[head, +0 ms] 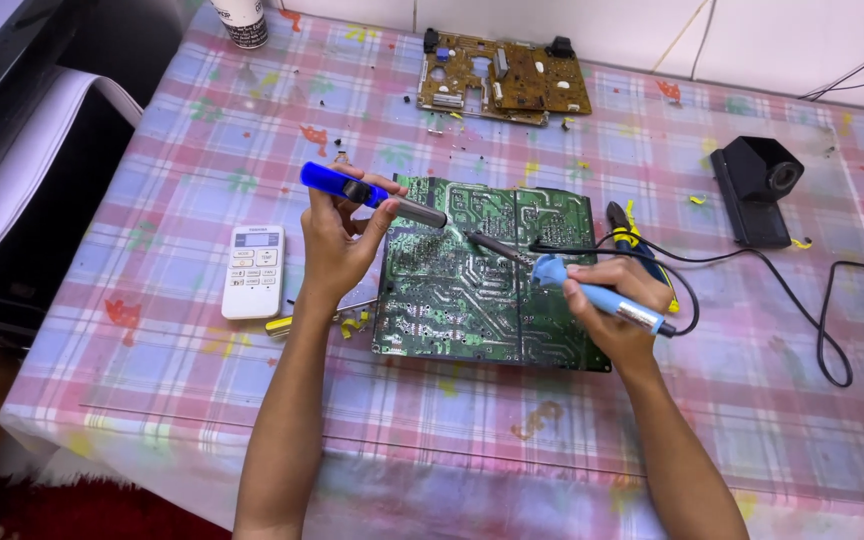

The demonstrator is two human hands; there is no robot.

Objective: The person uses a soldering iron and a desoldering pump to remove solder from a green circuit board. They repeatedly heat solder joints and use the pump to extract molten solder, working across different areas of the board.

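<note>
Circuit board (pixel 487 275) mid-table (pixel 202 400) — remote (pixel 254 270) to its left, 2nd board (pixel 502 78) behind.

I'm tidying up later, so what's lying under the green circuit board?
The green circuit board lies on the checked tablecloth. A yellow-handled tool pokes out at its left edge. Anything fully beneath the board is covered and cannot be seen.

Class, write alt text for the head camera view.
Two hands work over a green circuit board on a checked tablecloth: the right hand holds a soldering iron, the left hand a blue suction pump.
</note>
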